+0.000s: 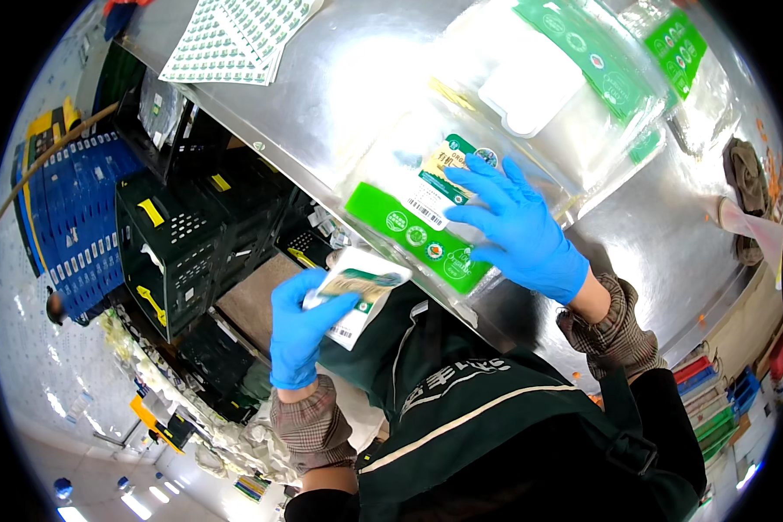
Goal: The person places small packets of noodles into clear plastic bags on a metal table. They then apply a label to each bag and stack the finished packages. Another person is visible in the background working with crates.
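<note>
My left hand [303,326], in a blue glove, grips a small stack of printed labels [355,293] between thumb and fingers, off the table's front edge. My right hand [515,228], also gloved in blue, has its fingers spread over a single printed label [447,179] with a barcode. That label lies on a clear plastic bag with a green printed band [417,238], flat on the steel table [307,130]. Whether the right fingertips press on the label cannot be told. Behind it are more clear bags with green bands [587,52] and a white flat piece [532,91].
Sticker sheets [241,39] lie at the table's far left. Dark plastic crates [169,241] and stacked blue crates [85,215] stand left of the table. A brown cloth [747,176] and orange scraps are at the right edge, near a translucent tube-like object [750,228].
</note>
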### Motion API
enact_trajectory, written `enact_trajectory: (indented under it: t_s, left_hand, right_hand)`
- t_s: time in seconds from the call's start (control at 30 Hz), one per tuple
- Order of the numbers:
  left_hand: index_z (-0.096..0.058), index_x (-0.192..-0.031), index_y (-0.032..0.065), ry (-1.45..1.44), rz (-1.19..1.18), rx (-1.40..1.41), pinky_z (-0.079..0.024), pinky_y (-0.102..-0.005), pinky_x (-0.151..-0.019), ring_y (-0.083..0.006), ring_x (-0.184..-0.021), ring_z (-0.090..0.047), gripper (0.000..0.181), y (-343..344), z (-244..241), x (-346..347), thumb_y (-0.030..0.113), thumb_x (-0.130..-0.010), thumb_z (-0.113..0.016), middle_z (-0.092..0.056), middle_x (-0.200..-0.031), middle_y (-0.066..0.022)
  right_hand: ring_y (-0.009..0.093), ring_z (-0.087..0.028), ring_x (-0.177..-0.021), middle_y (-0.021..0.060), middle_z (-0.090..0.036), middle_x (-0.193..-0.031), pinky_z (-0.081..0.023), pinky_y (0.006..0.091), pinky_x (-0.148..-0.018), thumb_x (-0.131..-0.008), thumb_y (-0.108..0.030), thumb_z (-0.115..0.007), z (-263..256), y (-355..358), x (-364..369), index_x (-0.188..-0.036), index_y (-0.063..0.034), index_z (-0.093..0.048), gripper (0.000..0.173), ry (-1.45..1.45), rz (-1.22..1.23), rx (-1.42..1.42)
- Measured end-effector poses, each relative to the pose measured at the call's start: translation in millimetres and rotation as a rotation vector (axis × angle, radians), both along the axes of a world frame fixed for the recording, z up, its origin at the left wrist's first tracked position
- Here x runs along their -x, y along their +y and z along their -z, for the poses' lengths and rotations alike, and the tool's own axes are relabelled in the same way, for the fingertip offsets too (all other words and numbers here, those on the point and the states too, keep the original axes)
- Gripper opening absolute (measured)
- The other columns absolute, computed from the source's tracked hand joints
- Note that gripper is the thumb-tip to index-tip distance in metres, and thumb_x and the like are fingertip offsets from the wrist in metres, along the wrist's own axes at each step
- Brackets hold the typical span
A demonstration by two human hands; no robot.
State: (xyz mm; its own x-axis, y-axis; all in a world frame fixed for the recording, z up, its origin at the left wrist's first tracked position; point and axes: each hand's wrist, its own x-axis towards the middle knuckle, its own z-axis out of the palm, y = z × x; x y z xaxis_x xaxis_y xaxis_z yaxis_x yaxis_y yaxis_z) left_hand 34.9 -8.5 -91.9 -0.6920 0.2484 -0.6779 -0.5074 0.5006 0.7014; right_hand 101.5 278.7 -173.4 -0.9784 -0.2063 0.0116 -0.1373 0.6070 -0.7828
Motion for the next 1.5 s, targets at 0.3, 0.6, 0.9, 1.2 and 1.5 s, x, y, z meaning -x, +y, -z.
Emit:
enact_trajectory:
  t_s: [0.3, 0.6, 0.9, 1.2, 1.5]
  left_hand:
    - [-0.056, -0.125, -0.0011, 0.230, -0.198, -0.305, -0.044, -0.0287, -0.095, -0.0173, -0.107, -0.057, 0.050, 22, -8, -20, -0.007, -0.075, -0.059, -0.058, -0.122, -0.0104]
    - [-0.063, -0.077, -0.0018, 0.269, -0.102, -0.045, -0.038, -0.0270, -0.049, -0.0081, -0.055, -0.047, 0.020, 135, 36, 17, 0.015, -0.079, -0.072, -0.056, -0.059, -0.0037]
    - [-0.066, -0.104, -0.0042, -0.001, 0.211, 0.104, -0.049, -0.0242, -0.068, -0.0105, -0.076, -0.064, 0.036, 46, 12, 7, 0.013, -0.074, -0.075, -0.070, -0.089, -0.0101]
    - [-0.049, -0.131, -0.0016, 0.118, -0.227, -0.295, -0.041, -0.0321, -0.100, -0.0202, -0.115, -0.055, 0.062, -9, 10, -31, -0.002, -0.071, -0.066, -0.051, -0.135, -0.0113]
    - [-0.056, -0.126, -0.0020, 0.133, -0.224, -0.234, -0.044, -0.0274, -0.097, -0.0166, -0.108, -0.058, 0.044, 50, 8, -16, -0.006, -0.082, -0.058, -0.058, -0.126, -0.0130]
  right_hand:
    - [0.026, -0.056, -0.112, 0.0109, -0.064, -0.106, -0.045, 0.0380, -0.094, -0.080, 0.000, -0.064, -3, 15, 5, -0.086, -0.0028, -0.062, 0.007, 0.068, 0.320, 0.417]
    - [0.029, -0.059, -0.105, 0.0127, -0.063, -0.114, -0.046, 0.0387, -0.093, -0.085, 0.000, -0.055, -23, 31, 5, -0.113, 0.0002, -0.060, 0.028, 0.554, 0.750, 0.341]
    - [0.037, -0.039, -0.130, 0.0126, -0.045, -0.139, -0.028, 0.0483, -0.108, -0.077, -0.019, -0.069, -5, -4, 3, -0.113, -0.0143, -0.066, 0.037, 0.106, 0.117, -0.073]
    - [0.035, -0.044, -0.127, 0.0088, -0.058, -0.123, -0.041, 0.0433, -0.101, -0.072, -0.002, -0.071, 2, 4, 8, -0.079, -0.0059, -0.064, 0.010, 0.091, 0.126, 0.051]
    - [0.026, -0.060, -0.103, 0.0123, -0.065, -0.110, -0.044, 0.0337, -0.095, -0.088, -0.009, -0.052, -45, 50, 7, -0.100, 0.0001, -0.067, 0.021, 0.197, 0.890, 0.473]
